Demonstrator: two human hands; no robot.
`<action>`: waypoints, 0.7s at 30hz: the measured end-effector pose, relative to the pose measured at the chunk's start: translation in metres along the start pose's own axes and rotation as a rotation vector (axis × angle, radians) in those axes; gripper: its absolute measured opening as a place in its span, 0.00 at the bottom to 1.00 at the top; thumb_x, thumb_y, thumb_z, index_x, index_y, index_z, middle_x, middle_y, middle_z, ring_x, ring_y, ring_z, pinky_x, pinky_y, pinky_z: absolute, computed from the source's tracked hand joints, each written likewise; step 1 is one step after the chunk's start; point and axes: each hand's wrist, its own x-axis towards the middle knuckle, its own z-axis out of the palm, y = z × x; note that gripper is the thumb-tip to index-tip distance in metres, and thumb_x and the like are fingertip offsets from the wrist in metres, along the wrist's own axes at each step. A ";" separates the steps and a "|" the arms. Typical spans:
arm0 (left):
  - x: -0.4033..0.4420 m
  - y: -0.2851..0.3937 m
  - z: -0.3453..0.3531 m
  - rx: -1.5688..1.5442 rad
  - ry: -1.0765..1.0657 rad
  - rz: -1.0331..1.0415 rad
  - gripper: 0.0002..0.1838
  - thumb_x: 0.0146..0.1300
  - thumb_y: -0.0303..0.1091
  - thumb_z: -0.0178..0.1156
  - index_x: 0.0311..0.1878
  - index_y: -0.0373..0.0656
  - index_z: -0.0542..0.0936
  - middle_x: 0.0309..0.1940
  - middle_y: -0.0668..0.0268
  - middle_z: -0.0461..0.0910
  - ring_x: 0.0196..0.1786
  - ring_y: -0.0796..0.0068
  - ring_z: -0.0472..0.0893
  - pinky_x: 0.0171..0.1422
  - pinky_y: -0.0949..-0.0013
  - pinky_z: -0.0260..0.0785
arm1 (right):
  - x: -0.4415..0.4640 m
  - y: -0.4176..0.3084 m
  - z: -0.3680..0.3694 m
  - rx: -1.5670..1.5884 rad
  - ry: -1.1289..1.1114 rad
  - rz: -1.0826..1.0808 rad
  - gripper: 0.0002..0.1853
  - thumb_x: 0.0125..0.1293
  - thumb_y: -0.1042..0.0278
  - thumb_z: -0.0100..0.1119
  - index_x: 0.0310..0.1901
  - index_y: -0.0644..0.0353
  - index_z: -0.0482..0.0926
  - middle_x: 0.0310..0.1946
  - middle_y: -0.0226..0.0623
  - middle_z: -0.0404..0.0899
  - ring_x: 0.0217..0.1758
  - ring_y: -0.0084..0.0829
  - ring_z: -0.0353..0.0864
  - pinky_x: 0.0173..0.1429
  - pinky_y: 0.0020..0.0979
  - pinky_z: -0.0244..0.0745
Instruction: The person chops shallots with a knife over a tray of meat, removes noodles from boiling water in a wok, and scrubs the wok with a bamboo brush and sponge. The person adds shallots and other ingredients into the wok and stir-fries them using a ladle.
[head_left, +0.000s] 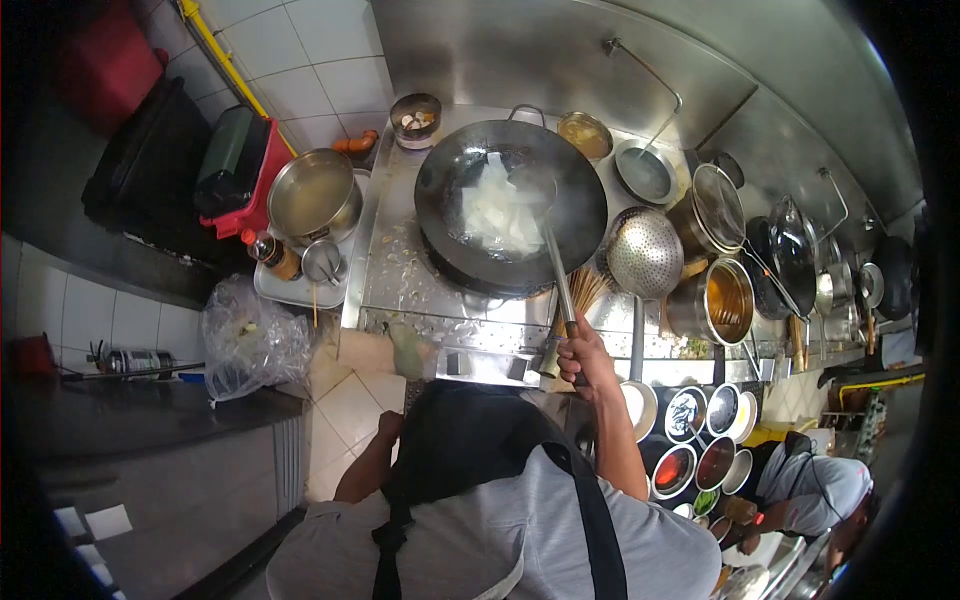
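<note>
My right hand (587, 360) is wrapped round the handle of a long metal ladle (556, 262). The ladle's bowl end rests inside a large black wok (447, 215) on the stove. White, flat, sheet-like pieces of food (500, 215) lie in the wok beside the ladle, with some steam over them. My left hand (390, 424) hangs low by my apron, in front of the stove; its fingers are too small and hidden to make out. A greenish cloth (407, 350) lies on the stove's front edge above that hand.
Left of the wok stand a steel pot (300, 200), a sauce bottle (272, 255) and a plastic bag (255, 340). To its right are a perforated strainer (645, 255), a bamboo brush (583, 290) and a pot of brown liquid (728, 300). Another person (815, 485) works at lower right.
</note>
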 end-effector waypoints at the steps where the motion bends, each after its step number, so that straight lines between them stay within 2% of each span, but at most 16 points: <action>1: 0.000 -0.001 0.001 0.000 -0.001 0.001 0.11 0.52 0.40 0.58 0.28 0.47 0.86 0.27 0.58 0.84 0.34 0.57 0.85 0.39 0.55 0.78 | 0.000 0.001 -0.003 0.000 0.001 0.000 0.41 0.62 0.79 0.44 0.77 0.43 0.48 0.22 0.26 0.62 0.14 0.16 0.59 0.15 0.20 0.60; 3: 0.000 -0.003 0.006 -0.024 0.038 0.018 0.10 0.52 0.41 0.59 0.29 0.48 0.86 0.28 0.57 0.84 0.35 0.55 0.85 0.39 0.55 0.78 | -0.001 0.003 -0.012 0.463 -0.144 0.102 0.41 0.62 0.79 0.43 0.77 0.42 0.48 0.22 0.26 0.61 0.14 0.14 0.57 0.13 0.18 0.56; 7: 0.003 -0.004 0.005 0.021 0.019 0.025 0.10 0.52 0.41 0.59 0.29 0.48 0.86 0.28 0.57 0.84 0.35 0.55 0.85 0.39 0.54 0.77 | -0.015 -0.002 -0.013 0.459 -0.135 0.126 0.40 0.61 0.78 0.43 0.76 0.42 0.50 0.22 0.25 0.60 0.13 0.13 0.56 0.13 0.16 0.55; 9: 0.001 -0.003 0.002 -0.049 0.018 -0.011 0.10 0.52 0.41 0.59 0.29 0.48 0.86 0.28 0.57 0.85 0.34 0.54 0.85 0.39 0.54 0.77 | -0.026 -0.007 -0.005 0.093 -0.056 0.085 0.42 0.60 0.79 0.44 0.77 0.43 0.48 0.21 0.26 0.61 0.13 0.15 0.58 0.13 0.19 0.58; 10: 0.000 -0.002 0.002 -0.050 0.017 -0.012 0.10 0.52 0.41 0.59 0.29 0.48 0.86 0.28 0.57 0.85 0.34 0.54 0.85 0.39 0.54 0.77 | -0.027 -0.003 -0.005 0.092 -0.056 0.087 0.42 0.60 0.79 0.44 0.77 0.43 0.48 0.21 0.26 0.61 0.13 0.15 0.58 0.13 0.19 0.58; 12: 0.001 -0.004 0.001 0.023 -0.006 0.029 0.11 0.51 0.42 0.59 0.28 0.48 0.86 0.27 0.57 0.84 0.34 0.54 0.85 0.38 0.54 0.77 | -0.028 0.005 -0.006 -0.282 0.045 -0.050 0.43 0.58 0.81 0.46 0.77 0.49 0.49 0.21 0.26 0.62 0.13 0.17 0.59 0.14 0.22 0.60; 13: 0.002 -0.006 0.005 0.023 -0.007 0.032 0.11 0.51 0.42 0.59 0.28 0.48 0.86 0.27 0.57 0.84 0.34 0.54 0.85 0.38 0.54 0.77 | -0.033 0.004 -0.002 -0.281 0.048 -0.050 0.43 0.58 0.81 0.46 0.77 0.49 0.49 0.21 0.26 0.62 0.13 0.17 0.59 0.14 0.22 0.60; 15: 0.003 -0.008 0.007 -0.003 0.039 0.061 0.11 0.51 0.42 0.59 0.26 0.48 0.86 0.26 0.58 0.84 0.33 0.54 0.85 0.37 0.53 0.76 | -0.044 -0.002 0.008 -0.685 0.118 -0.181 0.43 0.56 0.83 0.47 0.77 0.55 0.50 0.21 0.26 0.61 0.13 0.18 0.60 0.14 0.24 0.60; 19: 0.004 -0.001 -0.004 -0.024 -0.018 -0.025 0.11 0.51 0.42 0.59 0.24 0.47 0.86 0.25 0.58 0.84 0.33 0.54 0.84 0.37 0.54 0.76 | -0.054 0.001 0.003 -0.653 0.138 -0.176 0.42 0.56 0.84 0.47 0.76 0.57 0.54 0.21 0.24 0.60 0.15 0.18 0.61 0.15 0.24 0.60; 21: 0.006 -0.001 -0.009 -0.110 -0.058 -0.024 0.11 0.51 0.41 0.59 0.25 0.47 0.86 0.25 0.58 0.84 0.33 0.54 0.85 0.37 0.54 0.76 | -0.061 -0.002 0.005 -0.539 0.075 -0.133 0.42 0.57 0.84 0.48 0.76 0.54 0.54 0.21 0.23 0.60 0.15 0.18 0.63 0.16 0.24 0.60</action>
